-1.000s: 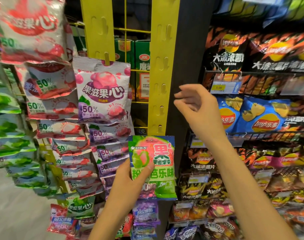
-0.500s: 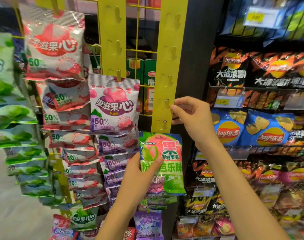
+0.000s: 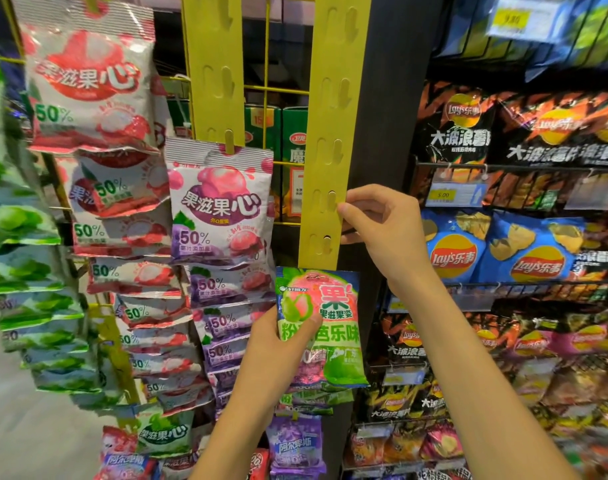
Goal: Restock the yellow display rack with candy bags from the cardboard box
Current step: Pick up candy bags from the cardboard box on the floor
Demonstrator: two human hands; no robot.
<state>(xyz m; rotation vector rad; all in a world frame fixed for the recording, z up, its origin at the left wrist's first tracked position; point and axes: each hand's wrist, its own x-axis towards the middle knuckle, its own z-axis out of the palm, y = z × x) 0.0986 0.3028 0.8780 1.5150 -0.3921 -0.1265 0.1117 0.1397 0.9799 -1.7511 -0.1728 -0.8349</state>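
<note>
Holding candy bag (image 3: 333, 306) upright in left hand (image 3: 278, 348), grip pinching its lower half, thumb across the front. Leaves the top edge free, just below the bottom end of the yellow rack strip (image 3: 330, 133). Steadying that strip's right edge with right hand (image 3: 382, 230), grip pinching it beside the lowest tabs (image 3: 326, 242), likely to stop swinging during hanging. Bag not yet hooked.

"果滋果心" and "50%" on purple candy bag (image 3: 223, 202) and red-white candy bag (image 3: 88, 84). Green-pink candy bag (image 3: 333, 306): "芭乐味". Blue chip bags (image 3: 453, 258): "Lay's乐事". Black chip bag (image 3: 460, 136): "大波浪". Yellow price tag (image 3: 443, 195): "5.00". Lower purple bag (image 3: 295, 445): "阿尔卑斯".
</note>
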